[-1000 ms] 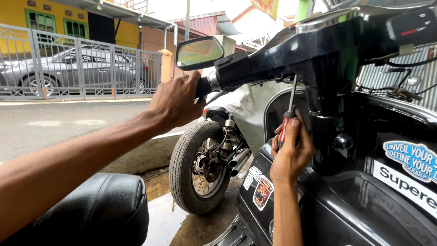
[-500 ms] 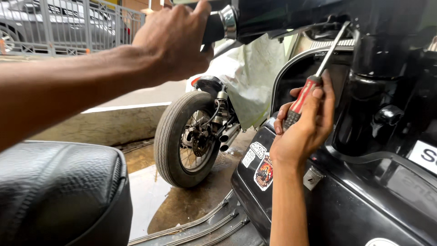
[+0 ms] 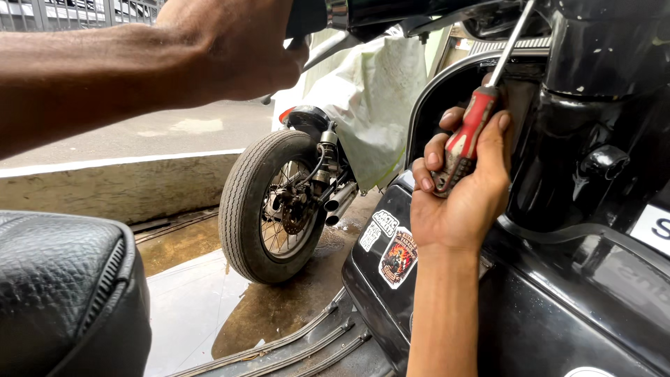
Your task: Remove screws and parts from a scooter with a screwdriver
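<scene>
- Under the handlebar, my right hand is wrapped tight around a screwdriver — red ribbed handle, thin steel shaft slanting up into the glossy black scooter body.
- My left hand is closed over the grip at the bar's end.
- Below, a pebbled black seat; beyond it a round spoked wheel on wet concrete.

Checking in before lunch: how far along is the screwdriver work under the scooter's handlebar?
Done: nothing visibly removed yet. In hand: the right hand holds a red screwdriver, shaft angled up under the handlebar; its tip is hidden. The left hand grips the handlebar grip. Left: the dark panel looks still in place.
</scene>
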